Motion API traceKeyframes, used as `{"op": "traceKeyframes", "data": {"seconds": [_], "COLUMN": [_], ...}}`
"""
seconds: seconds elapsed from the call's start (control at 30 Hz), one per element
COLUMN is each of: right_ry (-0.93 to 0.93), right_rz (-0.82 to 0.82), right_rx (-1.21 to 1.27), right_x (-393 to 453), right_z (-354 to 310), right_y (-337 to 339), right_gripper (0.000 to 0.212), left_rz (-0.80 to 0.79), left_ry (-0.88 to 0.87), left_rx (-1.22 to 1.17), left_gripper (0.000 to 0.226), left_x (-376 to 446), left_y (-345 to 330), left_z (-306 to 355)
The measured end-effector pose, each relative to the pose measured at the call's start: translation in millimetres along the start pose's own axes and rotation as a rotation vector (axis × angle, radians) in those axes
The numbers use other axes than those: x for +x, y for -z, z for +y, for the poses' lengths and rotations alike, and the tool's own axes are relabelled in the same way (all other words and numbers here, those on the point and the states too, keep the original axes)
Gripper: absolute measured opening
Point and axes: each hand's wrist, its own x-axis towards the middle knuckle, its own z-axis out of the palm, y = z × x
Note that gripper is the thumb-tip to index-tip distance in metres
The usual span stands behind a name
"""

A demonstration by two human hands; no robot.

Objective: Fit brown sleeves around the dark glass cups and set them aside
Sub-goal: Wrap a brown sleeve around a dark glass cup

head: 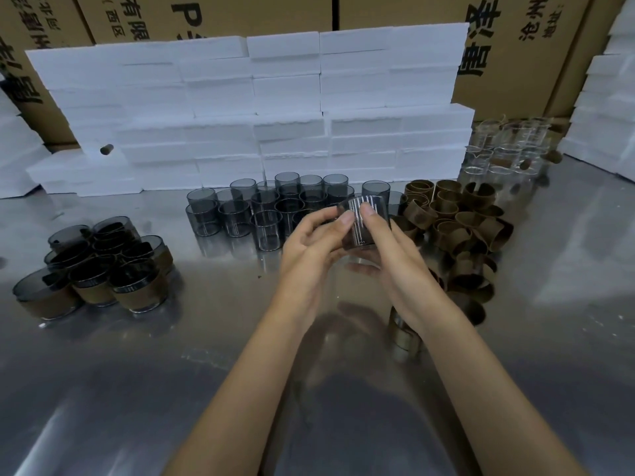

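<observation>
we held one dark glass cup [364,221] above the steel table [137,372], mid-scene, left hand [309,249] and right hand [388,255] curled around it, thumbs on top. far cartons [515,46] bore chinese print, mostly unreadable.

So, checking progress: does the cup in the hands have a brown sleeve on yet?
No, the dark cup held by both hands is bare glass.
</observation>
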Motion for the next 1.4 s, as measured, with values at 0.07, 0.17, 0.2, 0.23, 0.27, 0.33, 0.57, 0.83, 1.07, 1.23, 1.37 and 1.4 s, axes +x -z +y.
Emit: {"op": "traceKeyframes", "data": {"seconds": [0.07, 0.17, 0.2, 0.23, 0.27, 0.33, 0.57, 0.83, 1.07, 1.23, 1.37, 1.4], "right_ry": [0.007, 0.014, 0.019, 0.024, 0.027, 0.030, 0.092, 0.204, -0.002, 0.016, 0.039, 0.045], "right_rz": [0.008, 0.045, 0.055, 0.070, 0.092, 0.140, 0.290, 0.281, 0.015, 0.074, 0.100, 0.111], "right_rx": [0.022, 0.072, 0.060, 0.038, 0.019, 0.015, -0.047, -0.163, -0.005, -0.003, 0.016, 0.027], "right_x": [1.7, 3.9, 4.3, 4.5, 4.9, 6.9, 7.4, -0.1, 0.5, 3.0, 4.4, 4.6], "right_z": [0.1, 0.8, 1.4, 2.0, 2.8, 5.7, 8.6, 3.2, 8.3, 7.6, 12.1, 12.4], "right_y": [0.5, 2.9, 3.1, 2.1, 0.8, -0.7, 4.4, 0.3, 1.7, -2.5, -4.0, -3.7], "right_gripper": [0.071, 0.069, 0.067, 0.065, 0.065, 0.065, 0.042, 0.031, 0.062, 0.059, 0.051, 0.049], "left_rz": [-0.046, -0.067, -0.068, -0.066, -0.063, -0.059, 0.042, 0.064, -0.071, -0.092, -0.070, -0.033], "left_ry": [0.017, 0.007, 0.014, 0.024, 0.034, 0.049, -0.002, 0.007, 0.082, 0.092, 0.017, -0.007], "left_rx": [0.009, 0.096, 0.117, 0.133, 0.147, 0.210, 0.345, 0.330, 0.612, 0.617, 0.551, 0.542], "left_gripper": [0.049, 0.053, 0.053, 0.052, 0.051, 0.055, 0.030, 0.049, 0.025, 0.071, 0.043, 0.041], "left_x": [-2.5, -3.6, -3.2, -2.3, -1.5, -0.3, 3.1, -2.9, -10.9, -7.8, -8.5, -7.7], "left_y": [-0.7, 0.1, 0.4, 1.5, 3.0, 6.9, 14.1, 2.5, -8.2, -2.3, -1.9, -2.0], "left_z": [1.5, 1.7, 1.6, 1.1, 0.8, 0.8, -3.2, 3.9, 0.4, -7.1, -5.5, -5.7]}}
